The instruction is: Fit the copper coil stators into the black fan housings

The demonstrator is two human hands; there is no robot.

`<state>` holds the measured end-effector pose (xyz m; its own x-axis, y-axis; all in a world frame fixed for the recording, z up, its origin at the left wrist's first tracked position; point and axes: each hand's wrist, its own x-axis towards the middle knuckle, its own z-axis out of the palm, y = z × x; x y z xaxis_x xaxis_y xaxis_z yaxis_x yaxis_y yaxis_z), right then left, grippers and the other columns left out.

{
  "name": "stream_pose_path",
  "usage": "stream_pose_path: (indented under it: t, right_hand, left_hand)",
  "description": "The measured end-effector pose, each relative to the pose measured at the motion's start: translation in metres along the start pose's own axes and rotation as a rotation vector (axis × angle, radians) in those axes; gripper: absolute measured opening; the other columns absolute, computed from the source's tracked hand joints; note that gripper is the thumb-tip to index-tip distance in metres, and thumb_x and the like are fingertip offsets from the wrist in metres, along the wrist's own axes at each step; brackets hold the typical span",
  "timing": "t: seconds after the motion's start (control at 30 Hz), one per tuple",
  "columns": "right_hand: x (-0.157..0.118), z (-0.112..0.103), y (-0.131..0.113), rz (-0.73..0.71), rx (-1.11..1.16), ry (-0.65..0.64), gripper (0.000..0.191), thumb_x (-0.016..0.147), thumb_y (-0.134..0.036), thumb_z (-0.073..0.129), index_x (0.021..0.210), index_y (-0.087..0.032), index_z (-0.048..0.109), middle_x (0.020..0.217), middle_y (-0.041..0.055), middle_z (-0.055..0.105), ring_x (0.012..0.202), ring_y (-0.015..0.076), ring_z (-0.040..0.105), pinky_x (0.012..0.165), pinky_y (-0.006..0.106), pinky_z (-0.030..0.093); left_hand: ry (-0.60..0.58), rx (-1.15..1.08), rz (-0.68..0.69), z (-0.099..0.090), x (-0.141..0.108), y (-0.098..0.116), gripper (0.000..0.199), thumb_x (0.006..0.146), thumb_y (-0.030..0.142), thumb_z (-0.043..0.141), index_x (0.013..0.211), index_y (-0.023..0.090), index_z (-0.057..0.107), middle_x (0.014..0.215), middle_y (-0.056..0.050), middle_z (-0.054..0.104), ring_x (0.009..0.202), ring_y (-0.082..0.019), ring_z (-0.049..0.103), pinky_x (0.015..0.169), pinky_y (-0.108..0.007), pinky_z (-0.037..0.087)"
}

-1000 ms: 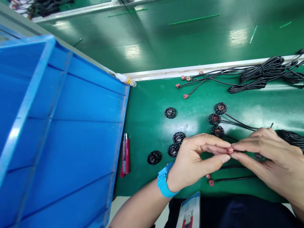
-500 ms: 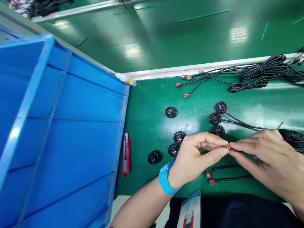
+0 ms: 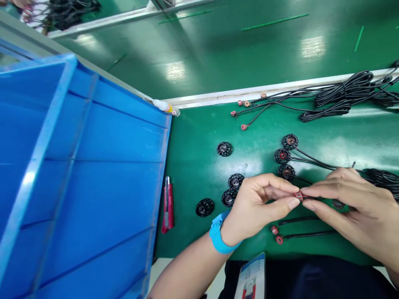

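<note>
A bright sky-blue, flat, smooth wristband (image 3: 218, 240) with a raised block circles the wrist of the bare left hand (image 3: 252, 207). A rectangular white, blue and red badge (image 3: 245, 277) lies near the left edge of a plain dark navy garment (image 3: 305, 278).

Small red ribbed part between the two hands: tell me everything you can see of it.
The small red ribbed part is short and roundish, with greyish strips between its red ribs; the strips look metallic, though the material cannot be confirmed. It is held above the smooth green tabletop, between the thumb and fingertips of the bare left hand. The bare right hand appears to touch its right side with a fingertip. Fingers hide some of its outline.
</note>
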<state>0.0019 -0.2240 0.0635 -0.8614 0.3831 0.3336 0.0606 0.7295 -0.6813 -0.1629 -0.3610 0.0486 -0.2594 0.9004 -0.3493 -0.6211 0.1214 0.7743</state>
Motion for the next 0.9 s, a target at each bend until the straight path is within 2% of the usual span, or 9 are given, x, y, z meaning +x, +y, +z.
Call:
stream_pose_path:
  t: [0.17,0.3,0.37,0.47,0.57,0.7,0.8,0.9]
  right_hand:
    - [0.002,-0.002,-0.005,0.057,0.095,0.004,0.007,0.099,-0.019,0.069,0.101,-0.026,0.071,0.082,-0.0036,0.075,0.070,0.0130,0.065,0.069,0.033,0.051]
    - [0.003,-0.004,-0.007,0.113,0.080,0.059,0.006,0.099,-0.021,0.066,0.095,-0.025,0.068,0.077,-0.0026,0.072,0.066,0.0140,0.063,0.061,0.033,0.048]
    - [0.002,-0.002,-0.007,0.093,0.066,0.058,0.005,0.099,-0.021,0.067,0.097,-0.026,0.068,0.079,-0.0034,0.073,0.068,0.0139,0.064,0.065,0.034,0.049]
    - [0.000,0.001,-0.006,0.042,0.016,0.055,0.007,0.099,-0.018,0.067,0.098,-0.025,0.067,0.081,-0.0052,0.072,0.071,0.0128,0.064,0.072,0.034,0.048]
    - [-0.002,0.005,-0.006,0.002,-0.043,0.045,0.006,0.101,-0.019,0.065,0.098,-0.024,0.066,0.081,-0.0054,0.072,0.074,0.0130,0.063,0.076,0.034,0.046]
    - [-0.002,0.007,-0.005,-0.013,-0.048,0.055,0.006,0.101,-0.021,0.067,0.106,-0.025,0.067,0.085,-0.0039,0.074,0.073,0.0136,0.065,0.074,0.035,0.046]
    - [-0.002,0.007,-0.003,-0.022,-0.024,0.056,0.021,0.102,-0.026,0.069,0.122,-0.024,0.067,0.087,-0.0020,0.075,0.070,0.0132,0.064,0.070,0.035,0.048]
    - [-0.004,0.006,-0.002,-0.042,-0.012,0.085,0.024,0.098,-0.023,0.074,0.122,-0.024,0.070,0.091,-0.0014,0.076,0.075,0.0138,0.066,0.072,0.035,0.050]
  left_hand:
    - [-0.051,0.020,0.077,-0.002,0.000,-0.003,0.014,0.080,0.017,0.089,0.085,0.016,0.077,0.085,-0.004,0.082,0.075,-0.012,0.079,0.070,-0.017,0.062]
    - [0.012,0.092,0.173,-0.005,0.001,-0.001,0.015,0.085,0.023,0.087,0.082,0.017,0.074,0.083,-0.004,0.081,0.075,-0.013,0.080,0.067,-0.018,0.061]
    - [0.010,0.149,0.156,-0.006,0.000,-0.001,0.018,0.087,0.030,0.087,0.091,0.017,0.075,0.087,-0.006,0.082,0.080,-0.016,0.081,0.074,-0.022,0.064]
    - [-0.057,0.147,0.110,-0.004,-0.002,-0.001,0.031,0.083,0.033,0.090,0.106,0.018,0.075,0.092,-0.007,0.083,0.087,-0.018,0.081,0.081,-0.026,0.066]
    - [-0.056,0.135,0.075,-0.002,-0.003,-0.004,0.026,0.081,0.028,0.091,0.100,0.018,0.076,0.092,-0.006,0.083,0.083,-0.017,0.081,0.077,-0.023,0.066]
    - [-0.011,0.154,0.126,-0.001,-0.003,-0.006,0.019,0.083,0.028,0.089,0.092,0.017,0.077,0.090,-0.006,0.083,0.080,-0.015,0.079,0.077,-0.022,0.065]
    - [-0.007,0.183,0.166,-0.002,-0.003,-0.005,0.019,0.083,0.029,0.089,0.091,0.017,0.076,0.088,-0.006,0.082,0.079,-0.015,0.079,0.078,-0.024,0.066]
    - [-0.002,0.246,0.229,-0.001,-0.002,-0.004,0.017,0.083,0.027,0.088,0.089,0.017,0.075,0.087,-0.006,0.082,0.076,-0.015,0.078,0.076,-0.024,0.067]
